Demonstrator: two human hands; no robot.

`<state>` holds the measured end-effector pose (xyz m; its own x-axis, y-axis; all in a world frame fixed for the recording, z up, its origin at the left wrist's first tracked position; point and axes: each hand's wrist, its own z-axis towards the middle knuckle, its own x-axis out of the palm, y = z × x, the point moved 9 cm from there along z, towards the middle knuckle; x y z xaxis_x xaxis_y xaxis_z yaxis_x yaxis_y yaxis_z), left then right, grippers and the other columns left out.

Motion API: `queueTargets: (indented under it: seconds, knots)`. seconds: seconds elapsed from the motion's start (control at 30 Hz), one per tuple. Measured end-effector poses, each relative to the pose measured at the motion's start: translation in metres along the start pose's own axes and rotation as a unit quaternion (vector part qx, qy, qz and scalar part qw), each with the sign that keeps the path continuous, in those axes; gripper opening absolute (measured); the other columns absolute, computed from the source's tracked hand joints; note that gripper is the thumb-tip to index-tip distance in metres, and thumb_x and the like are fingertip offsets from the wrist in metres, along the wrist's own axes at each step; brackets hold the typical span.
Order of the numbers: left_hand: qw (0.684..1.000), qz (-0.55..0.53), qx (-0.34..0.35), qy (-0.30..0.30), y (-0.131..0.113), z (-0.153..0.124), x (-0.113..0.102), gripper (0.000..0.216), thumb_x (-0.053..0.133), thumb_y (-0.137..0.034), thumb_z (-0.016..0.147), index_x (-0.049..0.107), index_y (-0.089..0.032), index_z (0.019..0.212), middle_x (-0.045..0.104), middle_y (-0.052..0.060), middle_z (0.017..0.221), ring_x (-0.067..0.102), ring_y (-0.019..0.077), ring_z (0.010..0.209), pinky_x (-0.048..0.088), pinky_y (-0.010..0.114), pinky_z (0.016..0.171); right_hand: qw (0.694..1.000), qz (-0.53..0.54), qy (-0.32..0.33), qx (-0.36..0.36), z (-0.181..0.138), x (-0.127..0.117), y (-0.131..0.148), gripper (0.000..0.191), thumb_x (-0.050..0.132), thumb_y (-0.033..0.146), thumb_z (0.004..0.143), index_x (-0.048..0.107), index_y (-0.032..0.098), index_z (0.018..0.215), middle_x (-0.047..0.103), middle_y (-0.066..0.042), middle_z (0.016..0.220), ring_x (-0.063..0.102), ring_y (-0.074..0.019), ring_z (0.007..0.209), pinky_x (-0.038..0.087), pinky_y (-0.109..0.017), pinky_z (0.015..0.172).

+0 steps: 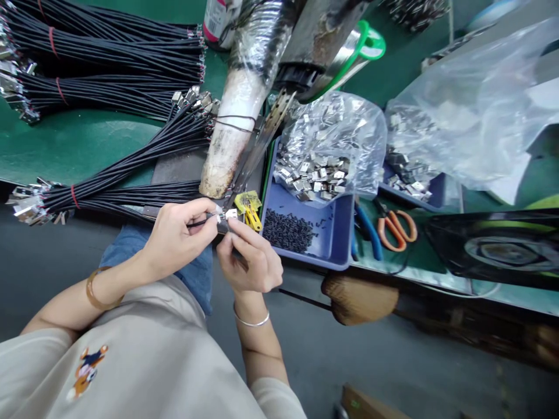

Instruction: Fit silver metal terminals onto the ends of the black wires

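Left hand (181,235) plus right hand (253,259): two. Black cable (198,222) in left hand: one. Connector (230,214) at fingertips: one. Cable bundles (122,46): at least three, overlap hides exact number. Red bands (53,42): four visible. Blue trays (340,256): two. Clear plastic bags (471,128): two. Solder wire spool (371,43): one. Orange-handled scissors (397,224): one pair. Blue-handled pliers (371,233): one pair. Bracelets (92,289): two. Metal connector shells (321,180), tiny black pieces (286,231): too many to count.
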<state>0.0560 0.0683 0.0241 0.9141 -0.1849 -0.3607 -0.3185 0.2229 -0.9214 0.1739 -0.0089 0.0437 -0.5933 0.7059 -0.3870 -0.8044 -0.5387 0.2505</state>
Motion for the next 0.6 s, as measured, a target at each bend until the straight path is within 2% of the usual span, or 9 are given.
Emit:
queueTargets:
  seconds: [0.27,0.47,0.6]
  knots:
    - [1.0,0.004,-0.007,0.02,0.0019,0.0004,0.0013,0.014,0.052,-0.016,0.085,0.062,-0.013,0.075,0.032,-0.009,0.053,0.026,0.0043,0.048,0.023,0.018,0.046,1.0,0.001,0.025,0.007,0.0017,0.0008,-0.0023,0.015,0.069,0.01,0.087,0.064,0.019,0.098,0.081,-0.006,0.091,0.079,-0.0151,0.081,0.065,-0.023,0.075]
    - [1.0,0.005,-0.012,-0.007,0.0042,-0.0001,-0.0011,0.013,0.053,-0.015,0.083,0.064,-0.013,0.076,0.031,-0.009,0.052,0.026,0.0052,0.05,0.024,0.018,0.047,0.999,-0.026,0.023,0.007,0.0072,0.0026,0.0006,0.013,0.068,0.01,0.088,0.064,0.021,0.093,0.081,-0.004,0.087,0.079,-0.0146,0.074,0.065,-0.021,0.071]
    - [1.0,0.002,-0.003,-0.015,0.0013,-0.0006,-0.0013,0.013,0.053,-0.015,0.083,0.064,-0.013,0.076,0.034,-0.009,0.052,0.027,0.0055,0.05,0.024,0.019,0.048,1.0,-0.02,0.011,0.004,0.0058,0.0021,-0.0003,0.013,0.069,0.011,0.088,0.064,0.021,0.096,0.081,-0.006,0.09,0.079,-0.0155,0.078,0.066,-0.023,0.073]
